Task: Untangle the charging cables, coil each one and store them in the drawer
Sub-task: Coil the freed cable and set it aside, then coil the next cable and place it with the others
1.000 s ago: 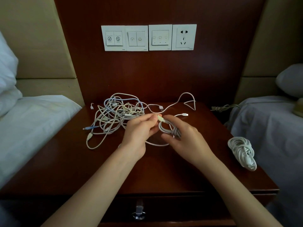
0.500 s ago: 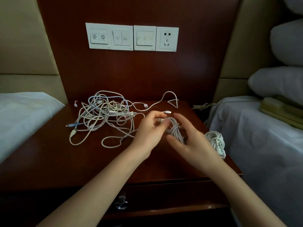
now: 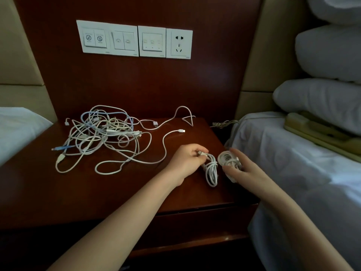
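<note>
Near the right edge of the nightstand (image 3: 117, 192), the left hand (image 3: 187, 161) had its fingers curled, pinching the plug end of a coiled cable (image 3: 212, 169) whose long loops lay on the wood toward the near side. Just to its right, the right hand (image 3: 242, 169) was spread wide, fingers nearly straight, thumb on the near side and fingertips on the far side of a second coil (image 3: 228, 161). It touched that bundle, but no firm grip showed.

So that made two cables wound up, sitting side by side between the hands. That looked like the early part of the job, with plenty left.

Left of the hands, a loose white cable (image 3: 164, 145) snaked from a small plug on the far side down into a wide loop, and it ran into the tangle (image 3: 103, 133). That heap sat on the far left of the top: many white strands, a blue cable (image 3: 105, 114) threaded through them, and plugs poking out at the edges. Another white lead (image 3: 183, 114) arched up against the back panel on the far side.

All of that awaited separating and winding, by my reckoning. The drawer (image 3: 195, 222) below the top looked closed, with nothing stored in it as far as could be seen.

Beyond, the switch panel (image 3: 134, 41) hung on the dark wall, and a bed (image 3: 293, 163) with stacked pillows lay off to the right.
</note>
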`<act>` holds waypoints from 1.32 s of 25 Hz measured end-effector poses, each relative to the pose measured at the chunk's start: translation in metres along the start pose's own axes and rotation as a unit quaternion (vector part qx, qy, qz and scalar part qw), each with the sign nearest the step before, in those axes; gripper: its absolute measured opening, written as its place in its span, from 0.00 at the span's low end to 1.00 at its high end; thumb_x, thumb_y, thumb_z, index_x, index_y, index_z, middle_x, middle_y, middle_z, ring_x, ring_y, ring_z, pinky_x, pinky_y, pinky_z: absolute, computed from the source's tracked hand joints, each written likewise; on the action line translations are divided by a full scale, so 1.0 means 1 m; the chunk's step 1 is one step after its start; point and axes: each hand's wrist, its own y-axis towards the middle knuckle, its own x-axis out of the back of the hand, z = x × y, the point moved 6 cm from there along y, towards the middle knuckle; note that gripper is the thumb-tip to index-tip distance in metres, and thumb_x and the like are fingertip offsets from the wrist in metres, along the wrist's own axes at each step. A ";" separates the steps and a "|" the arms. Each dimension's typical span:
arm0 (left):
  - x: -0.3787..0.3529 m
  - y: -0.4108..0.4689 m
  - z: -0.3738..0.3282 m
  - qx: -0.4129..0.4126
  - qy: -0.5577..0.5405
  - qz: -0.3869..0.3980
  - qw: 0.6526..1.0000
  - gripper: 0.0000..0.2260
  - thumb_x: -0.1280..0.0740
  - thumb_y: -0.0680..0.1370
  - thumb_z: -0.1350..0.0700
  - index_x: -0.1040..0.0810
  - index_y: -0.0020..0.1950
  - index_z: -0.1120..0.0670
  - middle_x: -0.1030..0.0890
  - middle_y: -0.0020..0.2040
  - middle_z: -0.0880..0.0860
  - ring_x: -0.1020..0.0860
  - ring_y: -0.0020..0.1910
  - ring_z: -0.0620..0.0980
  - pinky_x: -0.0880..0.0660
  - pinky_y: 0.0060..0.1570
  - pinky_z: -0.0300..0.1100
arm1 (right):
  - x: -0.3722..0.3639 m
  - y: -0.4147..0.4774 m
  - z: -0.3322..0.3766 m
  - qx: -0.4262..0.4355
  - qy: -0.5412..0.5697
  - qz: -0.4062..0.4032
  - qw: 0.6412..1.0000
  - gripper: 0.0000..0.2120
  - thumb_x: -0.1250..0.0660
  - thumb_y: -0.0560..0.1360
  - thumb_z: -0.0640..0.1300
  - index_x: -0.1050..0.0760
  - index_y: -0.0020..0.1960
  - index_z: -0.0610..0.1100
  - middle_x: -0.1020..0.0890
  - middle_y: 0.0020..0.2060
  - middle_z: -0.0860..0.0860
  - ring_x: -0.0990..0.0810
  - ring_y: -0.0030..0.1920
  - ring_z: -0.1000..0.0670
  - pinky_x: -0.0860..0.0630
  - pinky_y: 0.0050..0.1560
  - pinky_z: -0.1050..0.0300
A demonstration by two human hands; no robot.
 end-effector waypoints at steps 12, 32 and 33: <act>-0.005 -0.016 -0.010 -0.104 0.220 -0.012 0.970 0.07 0.39 0.79 0.57 0.23 0.55 0.52 0.21 0.50 0.48 0.21 0.47 0.49 0.25 0.44 0.41 | -0.003 -0.005 0.012 0.099 0.006 0.035 0.994 0.26 0.35 0.77 0.46 0.39 0.72 0.53 0.29 0.66 0.54 0.31 0.66 0.57 0.34 0.66 0.62; 0.068 -0.014 -0.003 0.066 0.529 -0.153 0.832 0.16 0.38 0.78 0.63 0.34 0.65 0.63 0.29 0.63 0.61 0.28 0.63 0.60 0.29 0.56 0.49 | -0.015 -0.012 0.073 0.231 -0.100 -0.074 0.965 0.19 0.40 0.79 0.45 0.32 0.70 0.46 0.26 0.66 0.50 0.30 0.67 0.52 0.34 0.67 0.58; 0.073 -0.016 -0.004 0.061 0.523 -0.162 0.835 0.16 0.38 0.78 0.64 0.34 0.64 0.64 0.30 0.63 0.62 0.28 0.62 0.60 0.29 0.56 0.49 | -0.017 -0.012 0.078 0.239 -0.100 -0.077 0.963 0.19 0.40 0.79 0.45 0.31 0.69 0.46 0.26 0.65 0.50 0.30 0.66 0.52 0.34 0.66 0.58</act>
